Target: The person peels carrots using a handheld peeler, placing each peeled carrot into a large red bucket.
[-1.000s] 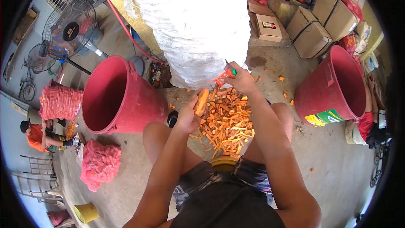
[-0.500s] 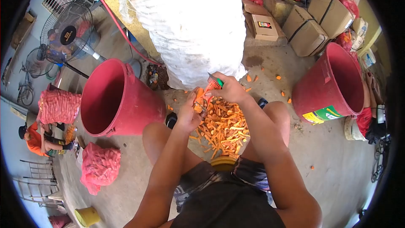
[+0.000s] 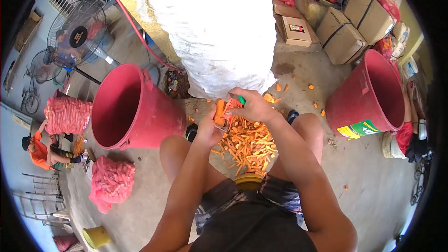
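My left hand (image 3: 209,129) is closed around an orange carrot (image 3: 220,110), held upright over the floor between my knees. My right hand (image 3: 255,105) grips a small tool that looks like a peeler (image 3: 233,104), with an orange-red slotted part and a green part by the fingers. It lies against or very close to the carrot; its working edge is hard to make out. Below both hands spreads a heap of orange carrot strips and pieces (image 3: 249,145).
A tall white sack (image 3: 219,32) with carrots at its top stands ahead. Large red bins flank me, left (image 3: 158,112) and right (image 3: 345,98). Filled pink net bags (image 3: 112,182), a fan (image 3: 77,37) and a seated person (image 3: 39,151) are at left; cardboard boxes (image 3: 340,35) at upper right.
The view has shifted slightly. The carrot shows more of its length, and the tool in my right hand has turned, its dark tip no longer sticking up. Both hands keep their hold.
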### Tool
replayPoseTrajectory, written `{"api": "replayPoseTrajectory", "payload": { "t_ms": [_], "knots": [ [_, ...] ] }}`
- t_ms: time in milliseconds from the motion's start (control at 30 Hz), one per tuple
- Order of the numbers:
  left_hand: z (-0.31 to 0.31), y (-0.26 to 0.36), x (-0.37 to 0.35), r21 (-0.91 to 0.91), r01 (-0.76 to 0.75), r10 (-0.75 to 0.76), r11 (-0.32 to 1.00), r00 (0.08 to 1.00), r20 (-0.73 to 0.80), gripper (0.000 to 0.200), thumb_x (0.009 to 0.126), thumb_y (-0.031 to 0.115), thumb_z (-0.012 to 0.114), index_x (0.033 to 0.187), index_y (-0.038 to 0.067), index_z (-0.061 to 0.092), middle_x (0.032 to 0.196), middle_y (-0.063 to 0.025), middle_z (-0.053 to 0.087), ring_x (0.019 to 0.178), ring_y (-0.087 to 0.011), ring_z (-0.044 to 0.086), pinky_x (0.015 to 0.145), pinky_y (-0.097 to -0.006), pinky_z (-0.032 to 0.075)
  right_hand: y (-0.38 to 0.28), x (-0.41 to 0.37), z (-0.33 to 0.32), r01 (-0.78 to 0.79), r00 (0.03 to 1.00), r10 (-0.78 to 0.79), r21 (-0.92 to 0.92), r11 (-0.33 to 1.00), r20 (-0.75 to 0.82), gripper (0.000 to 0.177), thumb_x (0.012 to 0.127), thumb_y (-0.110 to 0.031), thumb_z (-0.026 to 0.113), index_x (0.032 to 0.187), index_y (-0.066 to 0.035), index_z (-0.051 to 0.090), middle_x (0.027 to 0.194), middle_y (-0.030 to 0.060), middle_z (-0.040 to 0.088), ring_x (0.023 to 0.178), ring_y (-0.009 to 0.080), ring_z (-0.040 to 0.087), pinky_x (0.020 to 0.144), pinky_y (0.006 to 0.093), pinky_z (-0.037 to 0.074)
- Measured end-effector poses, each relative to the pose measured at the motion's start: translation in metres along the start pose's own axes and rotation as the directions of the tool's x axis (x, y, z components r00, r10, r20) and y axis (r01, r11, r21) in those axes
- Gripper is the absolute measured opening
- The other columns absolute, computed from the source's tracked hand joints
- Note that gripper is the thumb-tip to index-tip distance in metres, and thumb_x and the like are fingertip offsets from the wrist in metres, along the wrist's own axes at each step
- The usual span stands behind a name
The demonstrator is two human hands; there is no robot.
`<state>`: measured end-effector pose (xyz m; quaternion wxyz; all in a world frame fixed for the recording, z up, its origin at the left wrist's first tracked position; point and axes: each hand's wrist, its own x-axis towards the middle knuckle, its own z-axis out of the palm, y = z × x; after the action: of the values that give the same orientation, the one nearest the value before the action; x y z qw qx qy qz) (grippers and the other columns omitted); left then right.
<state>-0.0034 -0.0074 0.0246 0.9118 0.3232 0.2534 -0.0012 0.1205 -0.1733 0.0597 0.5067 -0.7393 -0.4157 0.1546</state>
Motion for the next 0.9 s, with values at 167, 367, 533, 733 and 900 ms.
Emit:
{"api": "replayPoseTrajectory", "payload": {
  "t_ms": [167, 367, 533, 733, 900],
  "knots": [
    [-0.022, 0.005, -0.005, 0.052, 0.1, -0.11, 0.994, 0.965, 0.237, 0.035, 0.113, 0.041, 0.048, 0.137, 0.018, 0.06, 0.106, -0.0036, 0.069, 0.084, -0.0165, 0.063, 0.076, -0.0302, 0.05, 0.033, 0.012, -0.035, -0.098, 0.984, 0.093, -0.024, 0.995, -0.149, 0.05, 0.082, -0.02, 0.092, 0.123, -0.01, 0.065, 0.106, 0.009, 0.074, 0.097, 0.0195, 0.068, 0.089, 0.0367, 0.054],
    [-0.009, 0.007, -0.01, 0.101, 0.048, -0.062, 0.994, 0.989, 0.137, 0.039, 0.112, 0.042, 0.049, 0.146, 0.023, 0.056, 0.111, -0.0028, 0.067, 0.094, -0.0157, 0.061, 0.076, -0.0294, 0.047, 0.021, 0.008, -0.032, -0.253, 0.949, 0.249, 0.006, 0.968, -0.192, 0.05, 0.082, -0.022, 0.093, 0.122, -0.011, 0.065, 0.104, 0.0084, 0.073, 0.096, 0.0197, 0.067, 0.089, 0.0355, 0.054],
    [-0.009, 0.003, -0.003, 0.016, 0.061, -0.061, 0.998, 0.998, 0.002, 0.036, 0.113, 0.035, 0.049, 0.146, 0.022, 0.056, 0.116, -0.0001, 0.067, 0.1, -0.0158, 0.064, 0.083, -0.0292, 0.052, 0.004, -0.008, 0.002, 0.1, 0.993, -0.102, -0.044, 0.994, -0.054, 0.055, 0.081, -0.027, 0.092, 0.126, -0.01, 0.065, 0.107, 0.0166, 0.074, 0.097, 0.0315, 0.072, 0.087, 0.0393, 0.056],
    [-0.008, -0.002, -0.012, 0.136, 0.088, -0.1, 0.987, 0.991, 0.086, 0.038, 0.115, 0.036, 0.043, 0.146, 0.015, 0.054, 0.115, -0.0036, 0.067, 0.09, -0.0166, 0.064, 0.078, -0.0328, 0.052, 0.024, 0.0, -0.035, -0.308, 0.938, 0.316, 0.078, 0.948, -0.143, 0.051, 0.08, -0.021, 0.094, 0.12, -0.01, 0.065, 0.103, 0.0055, 0.073, 0.099, 0.0182, 0.068, 0.09, 0.0347, 0.055],
    [-0.026, 0.004, -0.002, 0.133, 0.088, -0.104, 0.987, 0.987, 0.12, 0.041, 0.113, 0.036, 0.051, 0.15, 0.018, 0.053, 0.13, -0.0052, 0.065, 0.103, -0.0191, 0.064, 0.091, -0.0362, 0.054, 0.031, 0.002, -0.028, -0.158, 0.971, 0.155, -0.001, 0.987, -0.184, 0.054, 0.08, -0.03, 0.095, 0.121, -0.013, 0.066, 0.125, 0.009, 0.07, 0.122, 0.0165, 0.06, 0.108, 0.0357, 0.045]
  ]
}}
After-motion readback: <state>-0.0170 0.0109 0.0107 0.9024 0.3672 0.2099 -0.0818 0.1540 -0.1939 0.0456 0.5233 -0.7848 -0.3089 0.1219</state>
